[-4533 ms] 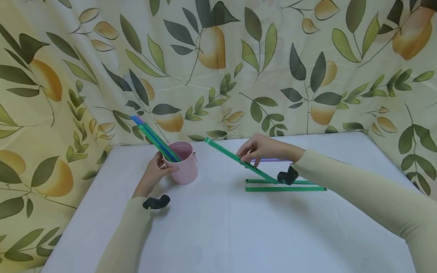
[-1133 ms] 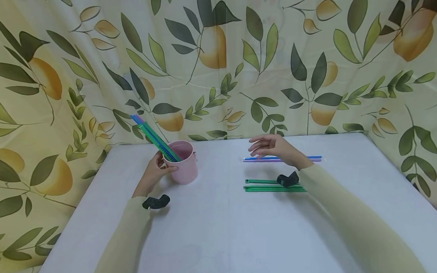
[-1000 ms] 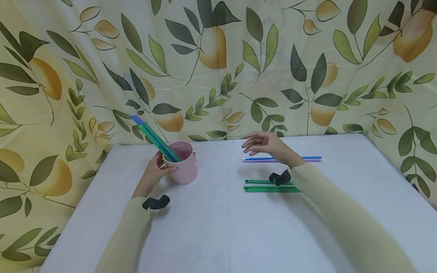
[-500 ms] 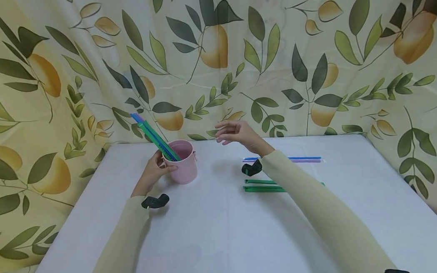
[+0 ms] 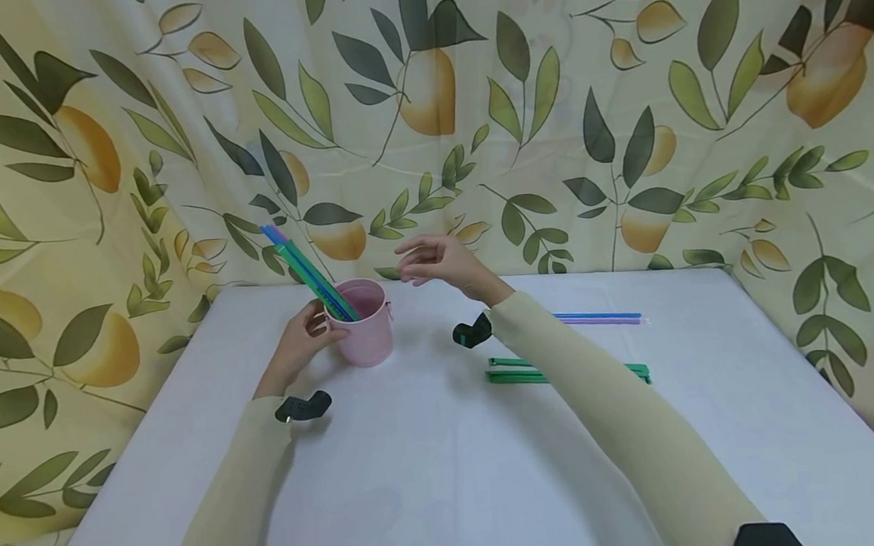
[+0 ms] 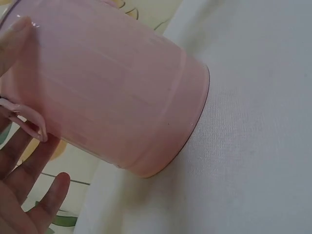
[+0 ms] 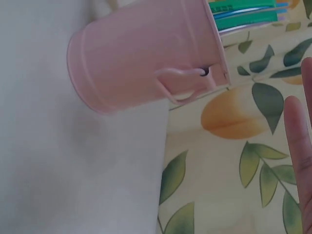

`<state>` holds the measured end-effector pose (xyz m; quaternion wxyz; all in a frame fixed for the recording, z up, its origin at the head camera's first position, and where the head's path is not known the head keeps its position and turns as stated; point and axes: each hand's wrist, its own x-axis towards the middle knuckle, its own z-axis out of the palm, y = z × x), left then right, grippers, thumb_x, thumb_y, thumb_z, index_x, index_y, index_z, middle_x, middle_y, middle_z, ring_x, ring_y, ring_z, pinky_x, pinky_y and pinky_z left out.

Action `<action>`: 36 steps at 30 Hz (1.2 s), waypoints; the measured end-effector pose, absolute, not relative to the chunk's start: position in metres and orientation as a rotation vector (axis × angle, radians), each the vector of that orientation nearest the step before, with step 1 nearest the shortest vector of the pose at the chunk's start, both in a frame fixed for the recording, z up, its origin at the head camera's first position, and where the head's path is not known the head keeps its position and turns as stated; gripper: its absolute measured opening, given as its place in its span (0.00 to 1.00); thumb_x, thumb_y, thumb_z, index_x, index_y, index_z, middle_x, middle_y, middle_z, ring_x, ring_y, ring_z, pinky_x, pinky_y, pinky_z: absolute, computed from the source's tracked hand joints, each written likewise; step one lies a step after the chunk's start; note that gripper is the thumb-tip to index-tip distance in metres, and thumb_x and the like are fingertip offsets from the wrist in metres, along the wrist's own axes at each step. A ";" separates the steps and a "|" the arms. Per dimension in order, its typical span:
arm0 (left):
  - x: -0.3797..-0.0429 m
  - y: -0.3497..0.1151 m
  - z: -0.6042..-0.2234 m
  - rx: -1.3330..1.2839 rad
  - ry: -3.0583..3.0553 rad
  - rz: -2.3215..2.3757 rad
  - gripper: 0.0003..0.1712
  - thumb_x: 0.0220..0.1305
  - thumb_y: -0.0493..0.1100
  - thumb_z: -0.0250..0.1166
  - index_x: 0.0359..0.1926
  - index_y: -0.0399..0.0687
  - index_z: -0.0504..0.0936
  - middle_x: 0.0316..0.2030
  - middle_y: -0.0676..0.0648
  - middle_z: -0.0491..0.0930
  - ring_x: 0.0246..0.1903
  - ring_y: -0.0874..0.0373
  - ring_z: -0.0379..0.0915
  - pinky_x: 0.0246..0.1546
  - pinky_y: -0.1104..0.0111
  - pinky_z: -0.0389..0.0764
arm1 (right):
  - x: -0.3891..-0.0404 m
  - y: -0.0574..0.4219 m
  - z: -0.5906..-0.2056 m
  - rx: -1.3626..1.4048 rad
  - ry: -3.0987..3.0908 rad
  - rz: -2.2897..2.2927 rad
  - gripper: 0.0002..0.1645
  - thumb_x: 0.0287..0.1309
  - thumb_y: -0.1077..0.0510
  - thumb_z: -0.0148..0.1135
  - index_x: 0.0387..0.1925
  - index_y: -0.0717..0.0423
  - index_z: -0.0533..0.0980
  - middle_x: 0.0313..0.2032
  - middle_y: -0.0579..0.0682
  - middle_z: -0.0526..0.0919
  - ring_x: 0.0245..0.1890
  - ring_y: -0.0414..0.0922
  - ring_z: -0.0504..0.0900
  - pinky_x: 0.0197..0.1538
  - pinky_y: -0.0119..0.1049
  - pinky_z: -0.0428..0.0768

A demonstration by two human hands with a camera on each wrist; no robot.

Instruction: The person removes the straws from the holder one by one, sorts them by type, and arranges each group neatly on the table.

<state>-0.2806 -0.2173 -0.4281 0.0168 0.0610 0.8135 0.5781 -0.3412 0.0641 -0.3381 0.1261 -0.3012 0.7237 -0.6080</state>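
Observation:
A pink pail stands upright on the white table with several long thin green, blue and purple sticks leaning out of it to the left. My left hand holds the pail's left side, thumb in front and fingers behind, near a small handle loop in the left wrist view. Just right of the pail's rim, my right hand hovers above the table with relaxed fingers and nothing in them. Several green sticks lie on the table below the right forearm, and a blue and a purple stick lie behind it.
The white-covered table ends at a leaf-and-fruit patterned curtain at the back and left. My right sleeve crosses above the loose sticks and hides parts of them.
My right hand laid the green stick down beside the others, then rose and moved left towards the pail. My left hand has shifted slightly left at the pail.

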 end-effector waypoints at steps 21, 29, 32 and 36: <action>-0.270 -0.215 -0.435 0.066 2.493 1.950 0.36 0.62 0.42 0.63 0.68 0.39 0.60 0.69 0.39 0.59 0.66 0.45 0.60 0.65 0.56 0.67 | -0.337 0.016 -0.339 -0.866 2.171 -1.754 0.20 0.57 0.63 0.63 0.52 0.62 0.75 0.46 0.61 0.83 0.42 0.44 0.84 0.46 0.45 0.84; -0.270 -0.214 -0.435 0.031 2.463 1.972 0.36 0.62 0.41 0.63 0.68 0.39 0.59 0.69 0.40 0.58 0.67 0.46 0.59 0.65 0.57 0.66 | -0.334 -0.015 -0.348 -0.804 2.123 -1.741 0.20 0.56 0.61 0.64 0.51 0.61 0.76 0.48 0.61 0.82 0.45 0.47 0.83 0.47 0.39 0.84; -0.269 -0.214 -0.435 0.049 2.459 1.986 0.36 0.62 0.41 0.63 0.68 0.39 0.59 0.69 0.40 0.59 0.67 0.46 0.60 0.66 0.56 0.65 | -0.330 -0.026 -0.350 -0.785 2.069 -1.736 0.21 0.56 0.61 0.64 0.51 0.62 0.75 0.49 0.62 0.82 0.45 0.47 0.83 0.47 0.41 0.84; -0.270 -0.214 -0.435 0.063 2.464 1.987 0.35 0.62 0.42 0.63 0.67 0.39 0.60 0.69 0.40 0.60 0.66 0.46 0.60 0.66 0.55 0.66 | -0.327 -0.035 -0.353 -0.751 2.041 -1.724 0.20 0.57 0.62 0.63 0.51 0.63 0.74 0.50 0.63 0.81 0.46 0.46 0.83 0.48 0.42 0.84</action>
